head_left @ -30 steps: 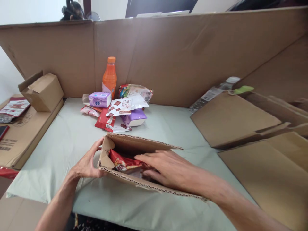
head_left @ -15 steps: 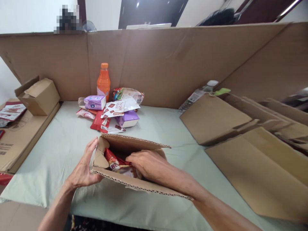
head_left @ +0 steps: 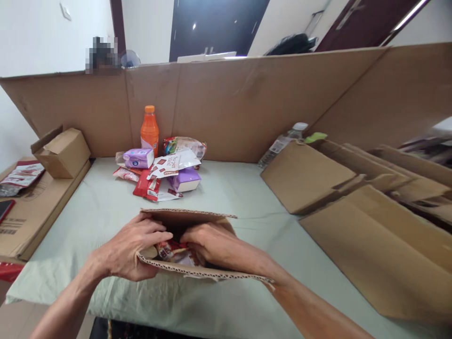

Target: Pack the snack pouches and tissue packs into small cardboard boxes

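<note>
A red snack packet (head_left: 172,252) is seen lying inside a small cardboard box (head_left: 192,217), which is set open-topped on the near part of the pale green cloth (head_left: 240,188). The box's left wall is clasped by the left hand (head_left: 129,249), fingers curled over its edge, while the packet is covered by the right hand (head_left: 217,245), fingers bent; whether it is gripped cannot be told. Behind the box a pile of packets (head_left: 160,172) and an orange drink bottle (head_left: 149,129) are found, with flattened cardboard sheets (head_left: 307,176) to the right.

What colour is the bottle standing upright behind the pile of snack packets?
Orange, cap included; the bottle shows clearly in the head view.
</note>
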A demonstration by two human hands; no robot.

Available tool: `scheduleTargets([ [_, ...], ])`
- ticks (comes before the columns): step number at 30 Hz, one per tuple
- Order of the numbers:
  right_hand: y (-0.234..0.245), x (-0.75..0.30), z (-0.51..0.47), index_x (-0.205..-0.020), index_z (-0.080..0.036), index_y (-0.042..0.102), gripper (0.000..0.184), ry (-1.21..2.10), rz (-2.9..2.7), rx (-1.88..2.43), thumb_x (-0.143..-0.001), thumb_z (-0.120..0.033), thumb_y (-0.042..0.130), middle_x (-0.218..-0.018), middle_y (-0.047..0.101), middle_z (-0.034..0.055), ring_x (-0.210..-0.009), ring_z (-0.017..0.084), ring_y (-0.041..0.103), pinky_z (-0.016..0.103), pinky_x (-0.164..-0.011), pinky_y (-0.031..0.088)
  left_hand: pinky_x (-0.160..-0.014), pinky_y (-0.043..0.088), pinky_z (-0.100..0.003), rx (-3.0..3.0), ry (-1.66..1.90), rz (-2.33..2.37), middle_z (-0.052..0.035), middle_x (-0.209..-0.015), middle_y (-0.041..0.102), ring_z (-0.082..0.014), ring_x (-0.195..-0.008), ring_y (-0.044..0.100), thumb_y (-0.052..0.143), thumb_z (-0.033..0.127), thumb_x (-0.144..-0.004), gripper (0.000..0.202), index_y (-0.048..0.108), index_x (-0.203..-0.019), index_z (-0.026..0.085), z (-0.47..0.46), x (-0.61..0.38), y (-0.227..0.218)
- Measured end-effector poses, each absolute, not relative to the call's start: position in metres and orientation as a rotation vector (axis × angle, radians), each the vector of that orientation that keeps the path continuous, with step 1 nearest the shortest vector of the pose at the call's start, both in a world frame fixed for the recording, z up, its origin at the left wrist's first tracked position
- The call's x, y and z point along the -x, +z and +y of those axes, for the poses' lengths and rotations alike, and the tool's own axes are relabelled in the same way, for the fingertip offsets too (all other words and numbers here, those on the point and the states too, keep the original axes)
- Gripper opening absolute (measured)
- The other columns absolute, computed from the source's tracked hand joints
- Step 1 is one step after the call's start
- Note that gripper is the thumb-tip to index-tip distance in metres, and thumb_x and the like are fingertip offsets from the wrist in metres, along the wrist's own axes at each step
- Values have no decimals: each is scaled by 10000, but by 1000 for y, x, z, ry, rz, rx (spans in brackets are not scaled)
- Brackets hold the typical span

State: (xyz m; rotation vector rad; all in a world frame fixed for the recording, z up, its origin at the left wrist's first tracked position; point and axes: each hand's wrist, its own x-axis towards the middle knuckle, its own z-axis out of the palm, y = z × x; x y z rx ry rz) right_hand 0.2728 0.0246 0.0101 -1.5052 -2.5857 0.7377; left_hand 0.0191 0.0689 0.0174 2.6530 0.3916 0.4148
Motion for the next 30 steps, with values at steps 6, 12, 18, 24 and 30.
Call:
scheduleTargets([
  [6, 16, -272, 22, -922, -198, 797, 323, 821, -2536, 1582, -860, -96, 497, -930, 804, 62, -813, 193, 696, 283, -688, 393, -1172, 362, -552, -2602, 437, 426, -59, -1065, 778, -318, -1108, 682, 631, 208, -641, 447, 708, -1080, 239, 66, -22, 9],
  [12, 4, -276, 25, -971, -202, 781, 335, 792, -2594, 1522, -863, -113, 477, -958, 802, 70, -896, 218, 717, 295, -767, 449, -1132, 376, -534, -2546, 476, 425, -44, -988, 761, -274, -944, 686, 617, 222, -657, 371, 708, -1016, 253, 63, -21, 7],
  [18, 0, -277, 25, -975, -207, 796, 324, 783, -2577, 1543, -875, -126, 499, -965, 806, 66, -891, 208, 721, 281, -793, 486, -1123, 366, -520, -2524, 502, 416, -48, -943, 761, -257, -897, 683, 635, 225, -669, 281, 717, -938, 239, 65, -23, 2],
  [24, 9, -275, 16, -1145, -178, 773, 347, 705, -2559, 1646, -939, -194, 494, -1166, 779, 126, -1094, 287, 710, 402, -978, 509, -1043, 415, -479, -2477, 607, 406, -18, -835, 725, -213, -819, 656, 632, 270, -680, 225, 689, -894, 230, 63, -23, -6],
  [30, 20, -289, 7, -1135, -193, 751, 265, 556, -2480, 1402, -931, -227, 584, -1123, 789, 89, -1039, 257, 734, 400, -940, 571, -1041, 417, -482, -2458, 667, 390, -8, -773, 693, -208, -807, 645, 580, 275, -645, 232, 675, -851, 228, 63, -23, -13],
])
